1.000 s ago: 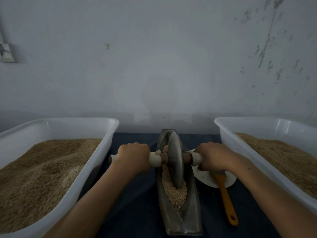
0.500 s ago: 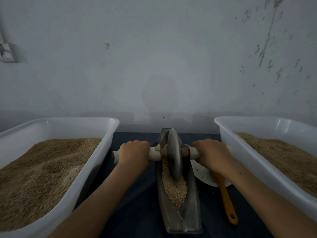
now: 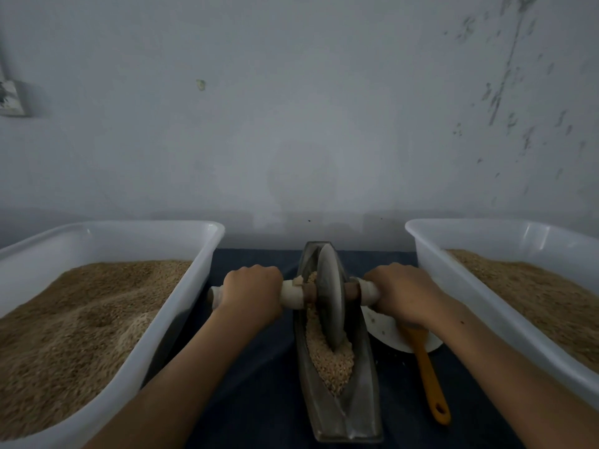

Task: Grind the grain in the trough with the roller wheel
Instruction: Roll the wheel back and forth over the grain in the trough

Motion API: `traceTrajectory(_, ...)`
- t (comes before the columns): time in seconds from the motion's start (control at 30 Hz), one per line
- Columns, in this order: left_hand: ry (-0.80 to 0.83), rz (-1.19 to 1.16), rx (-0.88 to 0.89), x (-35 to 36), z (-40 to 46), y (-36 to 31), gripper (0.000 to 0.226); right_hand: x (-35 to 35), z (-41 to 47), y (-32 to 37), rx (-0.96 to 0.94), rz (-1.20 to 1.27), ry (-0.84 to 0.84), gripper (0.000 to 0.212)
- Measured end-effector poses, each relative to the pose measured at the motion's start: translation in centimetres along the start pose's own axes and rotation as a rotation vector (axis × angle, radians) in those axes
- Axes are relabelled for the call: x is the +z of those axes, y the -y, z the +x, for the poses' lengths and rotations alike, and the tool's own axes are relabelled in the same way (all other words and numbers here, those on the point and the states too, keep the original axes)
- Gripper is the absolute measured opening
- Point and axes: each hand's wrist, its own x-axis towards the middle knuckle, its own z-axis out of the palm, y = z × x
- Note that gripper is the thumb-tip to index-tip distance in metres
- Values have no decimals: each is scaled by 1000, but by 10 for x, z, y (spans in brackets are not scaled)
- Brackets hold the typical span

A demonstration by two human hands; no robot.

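— Where does the roller wheel (image 3: 330, 296) sit?

— It stands on edge inside the trough (image 3: 343, 413), a long dark boat-shaped vessel lying lengthwise on the dark blue worktop (image 3: 259, 384) between the two forearms. The wheel is in the far half of the trough, its lower rim buried in the grain (image 3: 330, 364).

— And the grips?

— Both are wrapped tight round the axle handle (image 3: 291, 294), which runs crosswise through the wheel's hub. The left hand (image 3: 252, 291) curls over the pale handle on the left of the wheel, with the handle's end poking out past its knuckles. The right hand (image 3: 403, 291) closes round the other end, just right of the trough's wall. So the wheel stands midway between the two grips, apart from both, with a short stretch of bare handle on each side.

— Where is the grain relative to them?

— Below and nearer the person. It fills the trough's channel around the wheel and tapers toward the near end.

— What else is about?

— A white tub (image 3: 181, 319) heaped with brown grain on the left, a second white tub (image 3: 460, 296) on the right. Under the right wrist lies a white plate (image 3: 389, 335) with an orange-handled tool (image 3: 429, 380) resting on it, handle pointing toward the person. A pale wall (image 3: 308, 108) rises behind.
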Motion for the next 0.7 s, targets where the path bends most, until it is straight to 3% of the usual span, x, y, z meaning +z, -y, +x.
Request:
traceTrajectory(0.1,-67,-7,-7,1,-1,-2,22,4,0,2,28,10,-105,7)
traceTrajectory(0.23,-57,-11,-5,2,-1,-1,24,4,0,3,21,-13,-117,9)
traceTrajectory(0.33,-15,13,6,1,-1,0,27,-2,-1,2,-11,-27,-10,5)
traceTrajectory(0.53,96,9,38,-4,-2,3,30,-13,-3,1,-12,1,210,23)
traceTrajectory(0.7,15,-9,12,-1,0,1,26,-3,0,3,11,-12,28,6)
